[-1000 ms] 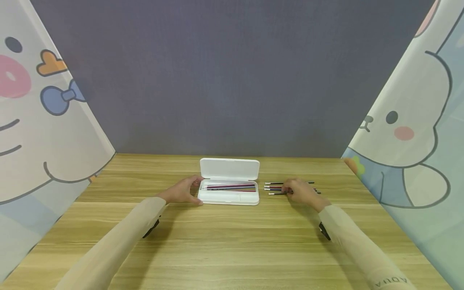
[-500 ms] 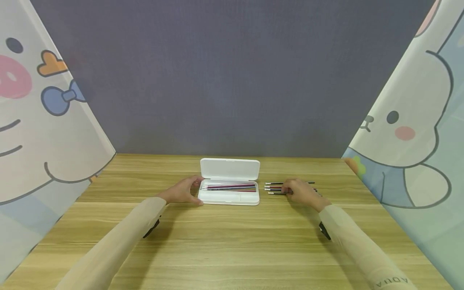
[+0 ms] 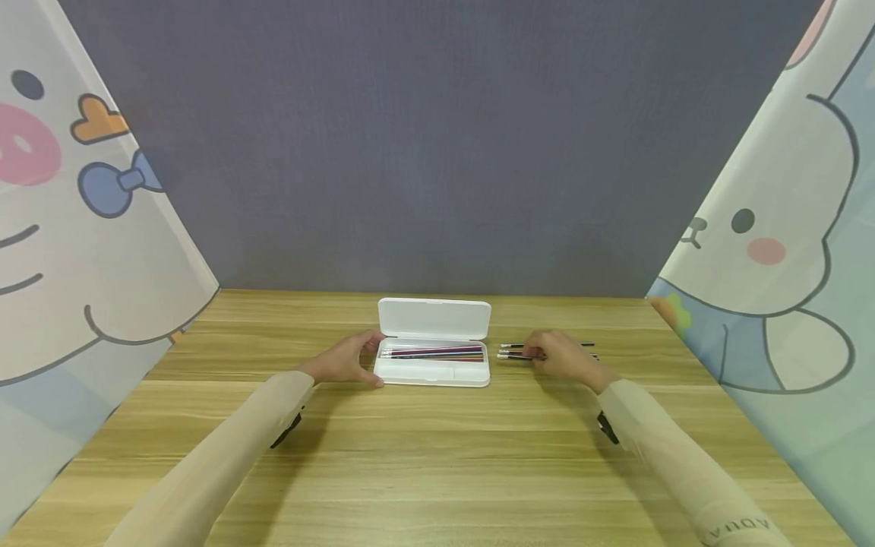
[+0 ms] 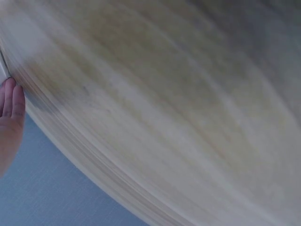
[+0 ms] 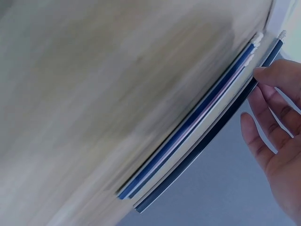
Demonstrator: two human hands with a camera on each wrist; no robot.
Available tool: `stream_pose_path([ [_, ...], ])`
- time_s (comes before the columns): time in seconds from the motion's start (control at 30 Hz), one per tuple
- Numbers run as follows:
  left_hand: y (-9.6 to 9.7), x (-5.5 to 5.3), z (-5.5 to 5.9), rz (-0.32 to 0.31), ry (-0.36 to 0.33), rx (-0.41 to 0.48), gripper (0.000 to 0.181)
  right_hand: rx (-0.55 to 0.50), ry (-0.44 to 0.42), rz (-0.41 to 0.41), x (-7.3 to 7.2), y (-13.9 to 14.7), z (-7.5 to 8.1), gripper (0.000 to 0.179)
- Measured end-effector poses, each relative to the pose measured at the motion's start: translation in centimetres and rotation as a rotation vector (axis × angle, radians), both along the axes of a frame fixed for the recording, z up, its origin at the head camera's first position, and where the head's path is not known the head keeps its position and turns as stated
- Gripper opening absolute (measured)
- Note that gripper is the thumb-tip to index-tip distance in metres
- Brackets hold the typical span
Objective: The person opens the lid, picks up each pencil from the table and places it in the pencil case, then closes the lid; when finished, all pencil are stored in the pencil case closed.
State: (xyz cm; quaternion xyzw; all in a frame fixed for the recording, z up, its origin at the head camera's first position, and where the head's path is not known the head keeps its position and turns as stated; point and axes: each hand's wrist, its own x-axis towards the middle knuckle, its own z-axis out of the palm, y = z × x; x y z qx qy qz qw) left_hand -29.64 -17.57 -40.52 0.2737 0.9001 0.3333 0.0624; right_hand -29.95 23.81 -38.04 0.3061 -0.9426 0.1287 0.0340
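Note:
A white pencil case (image 3: 415,378) stands with its lid (image 3: 434,319) raised, and several pencils (image 3: 437,352) lie in its back part. My left hand (image 3: 344,360) holds the case's left end, thumb at the front corner and fingers at the back; in the left wrist view only some fingers (image 4: 18,101) show at the edge. Right of the case, my right hand (image 3: 562,355) is over several loose pencils (image 3: 511,356) with white eraser ends. In the right wrist view its thumb and fingertips pinch a dark pencil (image 5: 207,141), beside blue and purple pencils (image 5: 188,125).
The wooden table (image 3: 437,456) stretches out in front of the case. A dark grey wall (image 3: 437,152) rises behind it, and panels with cartoon animals (image 3: 759,289) flank both sides.
My right hand has shifted slightly left. The loose pencil closest to me no longer lies apart from the others. The left hand and the case stay in place.

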Motion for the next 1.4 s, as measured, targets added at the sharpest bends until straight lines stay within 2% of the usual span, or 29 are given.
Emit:
stream_pose_path([
  [0.27, 0.0, 0.0, 0.0, 0.003, 0.010, -0.010, 0.079, 0.007, 0.072, 0.073, -0.1, -2.2, 0.7, 0.017],
  [0.47, 0.0, 0.0, 0.0, 0.017, 0.003, -0.017, 0.078, 0.007, 0.085, 0.121, -0.3, -4.1, 0.8, 0.015],
  [0.77, 0.1, 0.1, 0.0, 0.020, -0.020, -0.009, 0.079, 0.020, 0.115, 0.252, -0.7, -7.7, 0.9, 0.015],
  [1.2, 0.0, -0.2, -0.4, 0.005, 0.006, -0.016, 0.080, 0.041, 0.065, 0.295, -1.5, -13.4, 0.9, 0.018],
  [1.4, -0.1, -0.1, -0.3, 0.007, 0.017, -0.012, 0.079, 0.057, 0.082, 0.302, -1.8, -15.4, 0.9, 0.018],
])
